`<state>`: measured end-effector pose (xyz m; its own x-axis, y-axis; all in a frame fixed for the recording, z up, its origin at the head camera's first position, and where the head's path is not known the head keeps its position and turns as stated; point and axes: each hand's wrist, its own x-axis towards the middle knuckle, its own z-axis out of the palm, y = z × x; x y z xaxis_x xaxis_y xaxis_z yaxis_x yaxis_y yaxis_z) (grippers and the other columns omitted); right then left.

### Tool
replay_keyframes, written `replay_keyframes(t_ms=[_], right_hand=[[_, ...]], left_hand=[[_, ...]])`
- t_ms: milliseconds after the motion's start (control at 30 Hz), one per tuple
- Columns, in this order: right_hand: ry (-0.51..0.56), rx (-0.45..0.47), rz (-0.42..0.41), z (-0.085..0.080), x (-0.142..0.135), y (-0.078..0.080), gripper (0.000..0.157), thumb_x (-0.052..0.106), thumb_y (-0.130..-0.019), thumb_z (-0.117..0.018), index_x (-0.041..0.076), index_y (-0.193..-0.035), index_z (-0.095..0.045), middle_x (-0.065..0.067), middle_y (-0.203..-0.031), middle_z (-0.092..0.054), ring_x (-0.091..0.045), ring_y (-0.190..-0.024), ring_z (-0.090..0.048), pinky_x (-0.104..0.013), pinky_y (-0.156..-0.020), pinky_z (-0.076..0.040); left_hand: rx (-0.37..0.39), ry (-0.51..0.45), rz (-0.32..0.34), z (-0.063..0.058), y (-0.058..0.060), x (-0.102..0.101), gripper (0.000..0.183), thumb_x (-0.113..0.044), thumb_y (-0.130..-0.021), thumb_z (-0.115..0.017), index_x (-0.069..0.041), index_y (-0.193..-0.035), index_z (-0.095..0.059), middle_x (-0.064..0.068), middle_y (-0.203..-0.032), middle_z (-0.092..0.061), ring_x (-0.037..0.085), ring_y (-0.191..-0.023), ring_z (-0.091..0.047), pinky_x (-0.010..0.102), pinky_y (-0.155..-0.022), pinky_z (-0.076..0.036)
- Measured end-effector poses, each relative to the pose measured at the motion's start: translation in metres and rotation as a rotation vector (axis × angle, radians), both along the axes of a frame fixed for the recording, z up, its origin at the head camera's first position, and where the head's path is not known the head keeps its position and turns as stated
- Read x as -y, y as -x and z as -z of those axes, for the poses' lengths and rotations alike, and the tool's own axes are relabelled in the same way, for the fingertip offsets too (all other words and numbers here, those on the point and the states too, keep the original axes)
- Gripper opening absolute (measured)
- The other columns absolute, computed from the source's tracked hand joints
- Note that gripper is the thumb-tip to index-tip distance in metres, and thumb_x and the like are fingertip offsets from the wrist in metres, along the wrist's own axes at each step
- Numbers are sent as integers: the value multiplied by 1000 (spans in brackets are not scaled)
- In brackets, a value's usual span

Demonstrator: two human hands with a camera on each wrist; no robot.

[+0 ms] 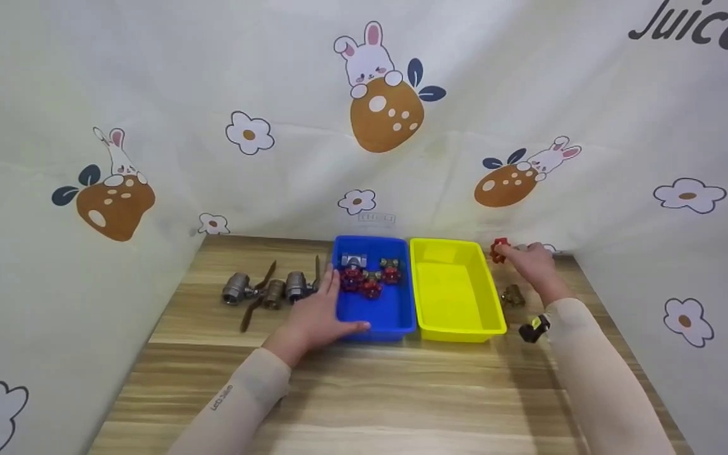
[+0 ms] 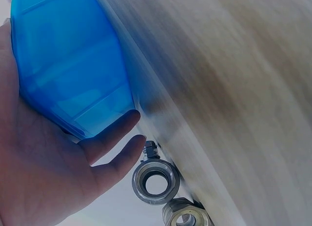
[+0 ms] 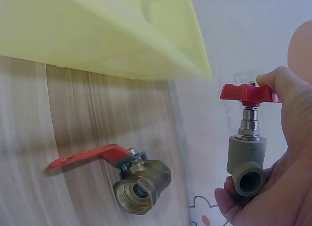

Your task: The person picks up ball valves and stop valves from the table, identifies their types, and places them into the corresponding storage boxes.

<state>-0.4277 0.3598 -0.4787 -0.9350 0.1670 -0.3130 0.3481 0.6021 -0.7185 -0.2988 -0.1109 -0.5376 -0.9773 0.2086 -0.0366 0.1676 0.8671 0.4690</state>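
My right hand (image 1: 533,265), past the yellow bin's right side, holds a valve with a red handwheel (image 1: 499,250). In the right wrist view its grey body (image 3: 247,153) shows, with the thumb at the handwheel and fingers curled under the body. Below it on the table lies a brass ball valve (image 3: 146,184) with a red lever. Spread along the left side of the blue bin (image 1: 380,316), my left hand (image 1: 316,319) touches it with fingers and thumb extended. Several red-handled valves (image 1: 371,289) and a silver fitting (image 1: 354,260) lie inside that bin.
The yellow bin (image 1: 455,291) stands close beside the blue one, with nothing in it. Left of the bins are ball valves (image 1: 236,289) with long levers, the nearest one (image 2: 156,184) just past my left fingertips. A printed cloth wall (image 1: 294,183) encloses the back and sides.
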Motion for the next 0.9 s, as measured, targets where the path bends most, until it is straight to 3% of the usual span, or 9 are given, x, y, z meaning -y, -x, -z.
replay_keyframes(t_ms=[233,533,767,900], right_hand=[[-30,0,-26,-8,6,-2,133,80,-92,-71,-6,-172,-9,-35,-176,-19,-51,-155,-34,-68,-125,-35],[-47,-89,-39,-13,23,-9,124,72,-95,-73,-10,-169,-17,-38,-171,-25,-52,-154,-37,-66,-124,-37],[-30,-159,-71,-19,36,-17,113,69,-95,-77,-9,-163,-30,-35,-160,-40,-47,-140,-47,-61,-122,-44],[-51,-197,-94,-20,41,-19,114,71,-94,-77,-9,-162,-32,-34,-159,-40,-47,-139,-46,-61,-121,-45]], left_hand=[[-3,-10,-1,0,1,0,138,-87,-85,-73,-5,-177,-13,14,-186,-1,50,-138,-62,63,-110,-54],[-2,2,2,0,1,0,139,-88,-84,-73,-5,-177,-12,13,-186,1,49,-133,-66,62,-108,-56],[-2,10,0,0,1,0,138,-88,-85,-73,-7,-178,-11,12,-186,2,49,-133,-66,62,-109,-55],[1,-1,0,0,0,0,138,-87,-85,-73,-7,-178,-10,12,-186,2,49,-133,-66,62,-108,-56]])
